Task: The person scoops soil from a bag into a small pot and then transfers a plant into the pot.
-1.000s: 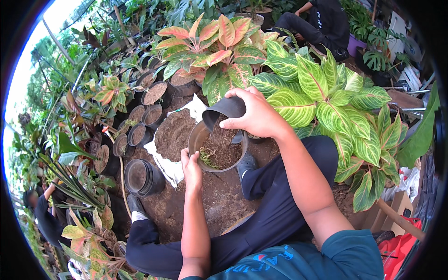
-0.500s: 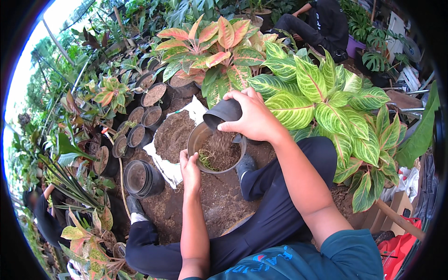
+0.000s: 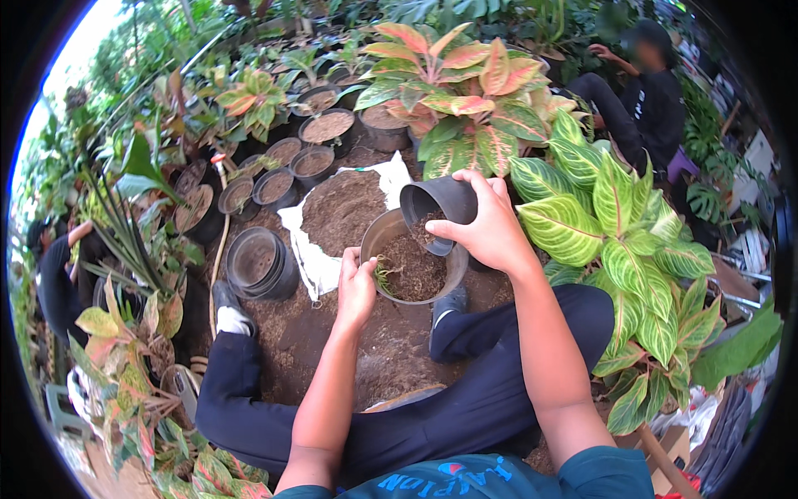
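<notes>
My right hand grips a small black plant pot, tipped with its mouth toward the left and down. A little dark soil clings inside it. Directly below stands a wider grey-brown pot, partly filled with loose soil. Its left rim is in my left hand, thumb and fingers closed there. Beside those fingertips, thin green shoots poke out of the soil at the pot's edge.
A white sack under a soil heap lies beyond. Stacked black pots stand left, soil-filled pots behind. Leafy plants crowd the right. A hose runs on the left. Two other people sit farther off.
The falling stream of soil from the small pot has ended, and its mouth now faces more toward me. Soil covers more of the green shoots. My view has shifted, so the scene sits differently.
</notes>
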Available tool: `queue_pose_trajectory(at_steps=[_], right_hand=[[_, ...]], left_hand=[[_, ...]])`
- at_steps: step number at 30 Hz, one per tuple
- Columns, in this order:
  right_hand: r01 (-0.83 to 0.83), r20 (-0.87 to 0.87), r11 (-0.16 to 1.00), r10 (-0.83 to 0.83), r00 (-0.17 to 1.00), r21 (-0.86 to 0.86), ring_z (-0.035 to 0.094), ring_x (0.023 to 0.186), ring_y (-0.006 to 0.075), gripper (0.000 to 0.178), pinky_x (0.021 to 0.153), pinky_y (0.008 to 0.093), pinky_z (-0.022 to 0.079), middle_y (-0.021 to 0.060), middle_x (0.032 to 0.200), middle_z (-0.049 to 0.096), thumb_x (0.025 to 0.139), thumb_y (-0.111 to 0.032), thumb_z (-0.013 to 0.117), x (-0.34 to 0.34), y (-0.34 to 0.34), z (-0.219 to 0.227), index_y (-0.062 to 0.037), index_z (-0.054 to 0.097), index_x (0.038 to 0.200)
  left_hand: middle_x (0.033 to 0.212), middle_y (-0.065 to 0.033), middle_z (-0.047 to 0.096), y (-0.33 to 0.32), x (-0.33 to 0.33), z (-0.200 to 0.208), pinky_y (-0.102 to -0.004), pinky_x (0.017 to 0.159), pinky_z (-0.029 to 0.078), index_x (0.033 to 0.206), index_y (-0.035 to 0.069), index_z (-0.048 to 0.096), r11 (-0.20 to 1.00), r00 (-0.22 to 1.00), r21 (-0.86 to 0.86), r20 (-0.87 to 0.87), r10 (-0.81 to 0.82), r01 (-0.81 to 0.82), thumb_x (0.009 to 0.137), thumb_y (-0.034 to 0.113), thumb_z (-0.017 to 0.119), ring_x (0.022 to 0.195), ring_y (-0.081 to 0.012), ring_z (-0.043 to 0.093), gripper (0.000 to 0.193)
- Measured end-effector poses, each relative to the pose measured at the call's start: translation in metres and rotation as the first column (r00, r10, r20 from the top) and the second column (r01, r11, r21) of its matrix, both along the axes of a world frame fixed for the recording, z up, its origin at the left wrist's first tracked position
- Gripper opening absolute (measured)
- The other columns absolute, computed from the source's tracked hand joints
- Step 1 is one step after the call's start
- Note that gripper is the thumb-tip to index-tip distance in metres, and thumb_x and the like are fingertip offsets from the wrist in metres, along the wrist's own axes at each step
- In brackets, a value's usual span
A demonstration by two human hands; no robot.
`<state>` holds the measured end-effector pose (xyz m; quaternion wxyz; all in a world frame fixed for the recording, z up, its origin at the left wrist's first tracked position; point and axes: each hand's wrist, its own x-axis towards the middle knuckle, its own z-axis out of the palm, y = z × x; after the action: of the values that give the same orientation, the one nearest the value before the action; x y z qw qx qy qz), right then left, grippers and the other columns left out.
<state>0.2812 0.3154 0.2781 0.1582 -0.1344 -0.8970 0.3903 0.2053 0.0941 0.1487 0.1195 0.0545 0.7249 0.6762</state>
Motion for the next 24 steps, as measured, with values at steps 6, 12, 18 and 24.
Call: queue_pose_trajectory(at_steps=[6, 12, 18, 24], right_hand=[[-0.076, 0.084, 0.992, 0.067, 0.994, 0.105, 0.051, 0.131, 0.0374, 0.095, 0.113, 0.0453, 0.043, 0.0207, 0.133, 0.047, 0.07, -0.042, 0.094, -0.022, -0.044, -0.035, -0.0109, 0.05, 0.147], [-0.182, 0.171, 0.975, 0.159, 0.972, 0.127, 0.045, 0.132, 0.0453, 0.1, 0.114, 0.0509, 0.042, 0.0269, 0.135, 0.042, 0.071, -0.038, 0.094, -0.036, -0.091, -0.095, -0.0092, 0.041, 0.15], [-0.21, 0.24, 0.96, 0.164, 0.957, 0.183, 0.044, 0.131, 0.0492, 0.098, 0.111, 0.0554, 0.042, 0.0296, 0.138, 0.038, 0.074, -0.037, 0.093, -0.036, -0.109, -0.161, -0.0083, 0.039, 0.15], [-0.181, 0.285, 0.969, 0.128, 0.95, 0.17, 0.041, 0.132, 0.0471, 0.095, 0.113, 0.0534, 0.04, 0.027, 0.138, 0.038, 0.075, -0.034, 0.092, -0.042, -0.108, -0.191, -0.0062, 0.039, 0.149]], left_hand=[[0.125, -0.0272, 0.065, -0.044, 0.005, -0.029, -0.0453, 0.106, 0.044, 0.128, -0.001, 0.051, 0.976, 0.998, -0.212, 0.031, 0.06, -0.052, 0.103, 0.019, 0.056, 0.121, -0.0387, 0.062, 0.033], [0.124, -0.026, 0.066, -0.096, 0.021, -0.1, -0.0452, 0.105, 0.045, 0.13, 0.0, 0.051, 0.936, 0.978, -0.297, 0.03, 0.204, -0.187, 0.103, 0.019, 0.056, 0.12, -0.0376, 0.064, 0.033], [0.123, -0.0217, 0.068, -0.103, 0.012, -0.179, -0.044, 0.103, 0.048, 0.13, 0.002, 0.054, 0.903, 0.939, -0.401, 0.227, 0.26, -0.153, 0.103, 0.019, 0.061, 0.119, -0.0343, 0.065, 0.032], [0.131, -0.0173, 0.064, -0.108, -0.001, -0.185, -0.0445, 0.11, 0.044, 0.133, 0.006, 0.057, 0.854, 0.93, -0.385, -0.029, 0.367, -0.349, 0.098, 0.015, 0.068, 0.124, -0.0331, 0.06, 0.038]])
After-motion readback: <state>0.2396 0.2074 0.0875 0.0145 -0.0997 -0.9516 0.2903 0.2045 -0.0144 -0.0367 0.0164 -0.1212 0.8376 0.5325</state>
